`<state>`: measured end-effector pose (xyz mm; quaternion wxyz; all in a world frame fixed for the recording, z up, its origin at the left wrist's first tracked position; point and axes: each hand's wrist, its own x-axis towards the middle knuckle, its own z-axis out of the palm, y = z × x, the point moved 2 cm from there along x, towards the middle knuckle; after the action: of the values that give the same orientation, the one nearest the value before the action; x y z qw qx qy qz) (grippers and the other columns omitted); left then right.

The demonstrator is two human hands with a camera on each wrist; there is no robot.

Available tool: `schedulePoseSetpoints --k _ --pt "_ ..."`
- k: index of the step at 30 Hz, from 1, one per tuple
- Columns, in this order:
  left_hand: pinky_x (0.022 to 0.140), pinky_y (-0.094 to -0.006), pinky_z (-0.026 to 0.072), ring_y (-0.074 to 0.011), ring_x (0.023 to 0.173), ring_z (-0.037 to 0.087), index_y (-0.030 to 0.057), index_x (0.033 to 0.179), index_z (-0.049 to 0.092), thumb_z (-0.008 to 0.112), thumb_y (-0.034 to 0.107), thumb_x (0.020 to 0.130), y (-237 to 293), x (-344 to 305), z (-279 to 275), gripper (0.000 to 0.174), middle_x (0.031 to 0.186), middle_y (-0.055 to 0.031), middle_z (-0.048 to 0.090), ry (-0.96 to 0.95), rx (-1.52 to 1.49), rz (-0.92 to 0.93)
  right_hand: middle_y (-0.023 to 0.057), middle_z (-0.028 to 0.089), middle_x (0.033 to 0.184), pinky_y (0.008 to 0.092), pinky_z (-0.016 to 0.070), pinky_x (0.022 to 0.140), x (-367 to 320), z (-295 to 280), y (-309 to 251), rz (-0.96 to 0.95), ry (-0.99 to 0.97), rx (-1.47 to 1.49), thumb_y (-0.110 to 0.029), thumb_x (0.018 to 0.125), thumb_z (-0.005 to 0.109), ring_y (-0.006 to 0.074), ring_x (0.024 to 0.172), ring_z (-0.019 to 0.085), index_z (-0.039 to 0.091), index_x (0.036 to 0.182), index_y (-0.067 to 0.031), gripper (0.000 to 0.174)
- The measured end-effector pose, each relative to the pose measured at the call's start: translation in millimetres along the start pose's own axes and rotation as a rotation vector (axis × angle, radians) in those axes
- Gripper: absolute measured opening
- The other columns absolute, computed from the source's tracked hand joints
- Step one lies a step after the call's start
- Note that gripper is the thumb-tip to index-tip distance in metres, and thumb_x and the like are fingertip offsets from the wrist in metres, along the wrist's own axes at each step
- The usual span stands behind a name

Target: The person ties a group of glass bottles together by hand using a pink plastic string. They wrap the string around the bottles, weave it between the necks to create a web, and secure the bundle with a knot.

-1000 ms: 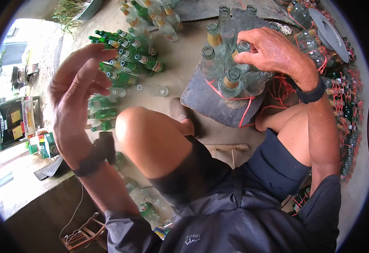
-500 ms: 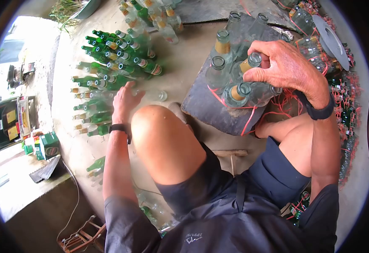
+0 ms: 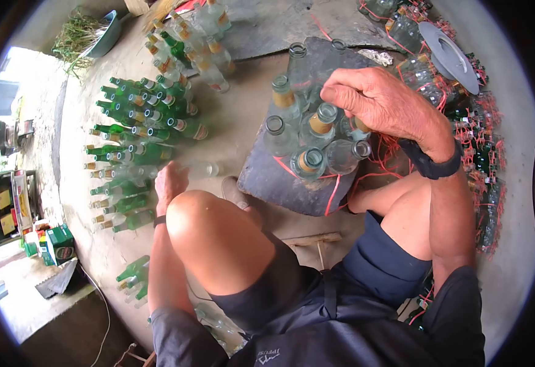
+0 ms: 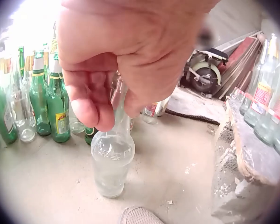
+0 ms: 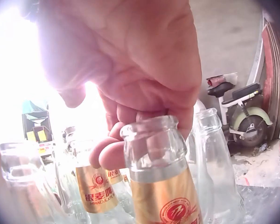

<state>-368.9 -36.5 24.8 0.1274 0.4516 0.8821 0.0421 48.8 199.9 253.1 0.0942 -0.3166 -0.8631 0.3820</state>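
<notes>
My left hand (image 3: 170,182) is down beside the left knee. In the left wrist view its thumb and fingers are round the neck of a clear glass bottle (image 4: 112,158), which is upright over the floor. My right hand (image 3: 380,104) is above a cluster of clear bottles on a dark stone slab (image 3: 258,183). Its fingers curl loosely behind the mouth of a gold-labelled bottle (image 5: 163,182), with the thumb apart from the glass. Another gold-necked bottle (image 3: 322,122) stands just below the fingertips. Red plastic string (image 3: 333,196) runs round the cluster's base.
Rows of green bottles (image 3: 151,113) stand on the floor to the left, with more clear bottles (image 3: 209,58) farther back. Bottles tied with red string (image 3: 481,165) line the right side, with a grey lid (image 3: 448,58) on top. A small wooden stool (image 3: 313,238) sits between the legs.
My left hand has come down from a raised position to the clear bottle on the floor and taken its neck. The right hand's thumb has come away from the bottle neck it was around.
</notes>
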Motion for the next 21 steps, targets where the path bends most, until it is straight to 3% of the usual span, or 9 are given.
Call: schedulePoseSetpoints --k 2,3,6,12,13,14,15,19,21 --pt "0.085 -0.0536 0.0573 -0.0464 0.098 0.072 0.0097 0.101 0.077 0.076 0.038 0.088 13 -6 -31 0.031 0.099 -0.0233 0.076 0.020 -0.019 -0.018 0.0168 0.055 0.065 0.0425 0.0462 0.062 0 -4 1 -0.035 0.052 -0.022 -0.040 0.105 0.063 0.0256 0.061 0.056 0.067 0.094 0.0008 0.043" --pt "0.085 -0.0533 0.0575 -0.0459 0.097 0.072 0.0103 0.101 0.077 0.076 0.039 0.088 17 -8 -46 0.031 0.097 -0.0231 0.076 0.055 -0.012 0.014 0.0044 0.057 0.068 0.0333 0.0472 0.065 -1 -10 -6 0.074 -0.020 -0.046 -0.039 0.108 0.057 0.0141 0.066 0.055 0.067 0.098 -0.0001 0.041" --pt "0.080 -0.0517 0.0579 -0.0433 0.089 0.074 0.0118 0.103 0.078 0.076 0.040 0.089 29 -14 -98 0.032 0.090 -0.0211 0.076 0.135 -0.003 0.069 0.0122 0.049 0.060 0.0405 0.0456 0.060 4 -9 -1 -0.061 0.179 0.014 -0.037 0.105 0.063 0.0200 0.057 0.049 0.066 0.086 0.0006 0.042" --pt "0.074 -0.0432 0.0575 -0.0335 0.079 0.075 0.0061 0.110 0.076 0.076 0.035 0.093 83 -48 -222 0.034 0.087 -0.0190 0.076 0.332 -0.080 0.196 0.0030 0.064 0.067 0.0313 0.0509 0.063 11 0 -22 -0.269 0.352 0.206 -0.025 0.096 0.077 0.0113 0.062 0.058 0.071 0.093 0.0006 0.026" --pt "0.072 -0.0405 0.0564 -0.0272 0.075 0.074 0.0049 0.110 0.076 0.075 0.031 0.094 114 -69 -251 0.031 0.088 -0.0189 0.076 0.320 -0.055 0.108 0.0037 0.066 0.071 0.0308 0.0519 0.064 10 1 -31 -0.328 0.380 0.188 -0.024 0.093 0.079 0.0113 0.065 0.060 0.072 0.096 0.0000 0.025" --pt "0.062 -0.0300 0.0468 -0.0103 0.064 0.054 0.0030 0.106 0.073 0.075 0.025 0.098 111 -71 -258 0.023 0.072 -0.0024 0.065 0.444 -0.129 0.274 0.0043 0.068 0.075 0.0303 0.0530 0.065 9 1 -40 -0.386 0.408 0.170 -0.023 0.090 0.081 0.0113 0.067 0.063 0.072 0.100 -0.0006 0.026" --pt "0.060 -0.0275 0.0431 -0.0078 0.064 0.051 0.0034 0.107 0.074 0.076 0.024 0.099 121 -79 -272 0.023 0.072 0.0002 0.063 0.449 -0.149 0.263 0.0088 0.069 0.092 0.0328 0.0566 0.074 8 -1 -52 -0.389 0.384 0.072 -0.021 0.084 0.085 0.0187 0.082 0.070 0.071 0.114 -0.0034 0.037" --pt "0.058 -0.0198 0.0311 0.0000 0.066 0.044 0.0065 0.113 0.076 0.083 0.018 0.095 182 -121 -319 0.023 0.074 0.0089 0.055 0.548 -0.206 0.269 0.0130 0.066 0.112 0.0378 0.0581 0.086 7 5 -92 -0.627 0.557 -0.031 -0.021 0.080 0.087 0.0288 0.103 0.070 0.067 0.126 -0.0048 0.052" --pt "0.061 -0.0222 0.0384 -0.0034 0.069 0.049 0.0045 0.111 0.075 0.083 0.014 0.091 214 -140 -328 0.024 0.076 0.0048 0.059 0.597 -0.237 0.299 0.0145 0.063 0.123 0.0414 0.0569 0.096 6 4 -111 -0.758 0.628 -0.013 -0.025 0.077 0.088 0.0343 0.116 0.065 0.062 0.132 -0.0053 0.064"
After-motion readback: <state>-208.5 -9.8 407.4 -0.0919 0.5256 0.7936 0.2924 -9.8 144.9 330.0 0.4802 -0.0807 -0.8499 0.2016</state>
